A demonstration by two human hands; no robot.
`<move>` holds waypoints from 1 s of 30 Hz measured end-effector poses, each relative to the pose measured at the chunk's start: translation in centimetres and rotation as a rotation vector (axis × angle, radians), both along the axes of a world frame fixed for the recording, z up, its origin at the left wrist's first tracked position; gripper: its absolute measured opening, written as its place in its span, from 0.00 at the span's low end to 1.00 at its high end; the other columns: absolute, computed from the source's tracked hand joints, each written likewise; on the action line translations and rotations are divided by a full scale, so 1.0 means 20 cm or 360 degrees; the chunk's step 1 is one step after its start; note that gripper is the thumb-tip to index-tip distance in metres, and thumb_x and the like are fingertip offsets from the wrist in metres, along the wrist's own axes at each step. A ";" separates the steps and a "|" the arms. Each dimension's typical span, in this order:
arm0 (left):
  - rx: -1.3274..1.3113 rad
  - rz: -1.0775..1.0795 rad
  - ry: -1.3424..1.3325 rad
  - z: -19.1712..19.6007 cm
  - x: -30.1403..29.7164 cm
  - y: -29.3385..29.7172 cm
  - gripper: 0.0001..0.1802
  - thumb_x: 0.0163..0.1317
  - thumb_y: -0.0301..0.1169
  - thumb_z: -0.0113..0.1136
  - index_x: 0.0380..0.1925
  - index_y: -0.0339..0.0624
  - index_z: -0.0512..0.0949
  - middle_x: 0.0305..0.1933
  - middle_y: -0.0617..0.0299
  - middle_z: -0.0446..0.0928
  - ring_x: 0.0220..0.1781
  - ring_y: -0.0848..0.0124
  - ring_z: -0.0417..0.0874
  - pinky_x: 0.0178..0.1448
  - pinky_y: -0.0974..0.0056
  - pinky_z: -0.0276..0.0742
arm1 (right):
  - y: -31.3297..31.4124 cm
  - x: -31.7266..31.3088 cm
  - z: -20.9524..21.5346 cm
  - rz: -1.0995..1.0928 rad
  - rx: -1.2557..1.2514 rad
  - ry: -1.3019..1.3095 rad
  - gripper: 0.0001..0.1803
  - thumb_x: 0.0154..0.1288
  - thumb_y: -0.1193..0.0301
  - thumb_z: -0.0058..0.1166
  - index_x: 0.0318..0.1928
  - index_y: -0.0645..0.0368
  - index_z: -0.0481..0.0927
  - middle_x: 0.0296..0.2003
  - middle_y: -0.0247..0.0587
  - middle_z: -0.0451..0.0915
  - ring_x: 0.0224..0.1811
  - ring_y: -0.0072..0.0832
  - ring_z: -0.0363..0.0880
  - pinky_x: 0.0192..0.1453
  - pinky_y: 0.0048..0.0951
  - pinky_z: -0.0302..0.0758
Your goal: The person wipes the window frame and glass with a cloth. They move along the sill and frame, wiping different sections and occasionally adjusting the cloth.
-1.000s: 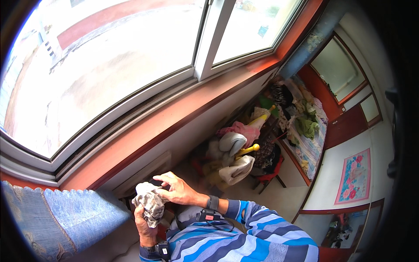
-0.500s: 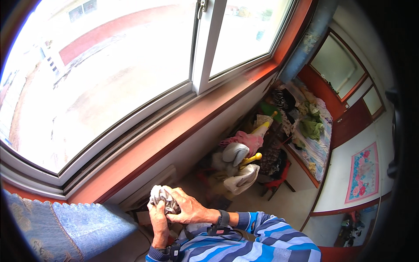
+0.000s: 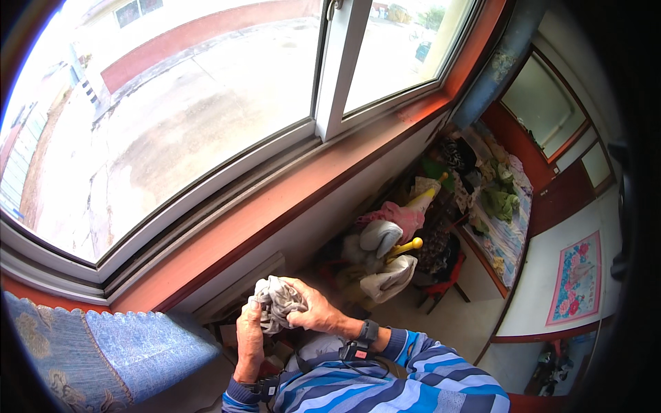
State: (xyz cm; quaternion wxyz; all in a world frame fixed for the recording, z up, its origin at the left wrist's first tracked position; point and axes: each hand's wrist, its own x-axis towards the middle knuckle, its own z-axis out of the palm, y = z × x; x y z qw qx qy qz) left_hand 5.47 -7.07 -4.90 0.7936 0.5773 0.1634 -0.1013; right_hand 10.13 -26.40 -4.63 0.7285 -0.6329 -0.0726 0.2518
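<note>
Cloth bunched between left hand and right hand, both clasping it; markings on wall hanging too small to read.

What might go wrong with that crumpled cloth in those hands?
The crumpled cloth is bunched between the left hand and right hand, so a loose fold might slip free. The black wristband sits just behind the right hand; it could perhaps snag a fold.

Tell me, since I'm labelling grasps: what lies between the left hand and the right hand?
A crumpled greyish cloth lies between the left hand and the right hand, touching both, as the head view shows.
</note>
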 end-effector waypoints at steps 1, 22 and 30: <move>-0.0079 0.0003 0.0028 0.01 0.00 0.01 0.27 0.83 0.50 0.57 0.62 0.35 0.82 0.53 0.62 0.86 0.51 0.74 0.85 0.58 0.67 0.81 | -0.02 0.02 0.00 0.0017 0.0097 0.0103 0.46 0.56 0.74 0.63 0.78 0.63 0.66 0.64 0.44 0.80 0.68 0.31 0.77 0.77 0.34 0.71; 0.0103 -0.0108 0.0022 0.12 -0.05 0.28 0.18 0.65 0.33 0.71 0.52 0.42 0.80 0.48 0.64 0.83 0.49 0.76 0.81 0.57 0.67 0.79 | -0.18 -0.03 0.06 0.0207 0.1131 0.1029 0.51 0.58 0.68 0.63 0.82 0.64 0.59 0.66 0.58 0.80 0.57 0.45 0.90 0.49 0.41 0.91; -0.0196 -0.0182 0.0099 0.10 -0.09 0.33 0.26 0.68 0.40 0.75 0.58 0.38 0.79 0.51 0.63 0.84 0.51 0.76 0.82 0.59 0.66 0.80 | -0.20 -0.03 0.01 0.0162 0.1184 0.1060 0.49 0.55 0.66 0.63 0.78 0.65 0.63 0.62 0.57 0.81 0.54 0.52 0.89 0.44 0.49 0.89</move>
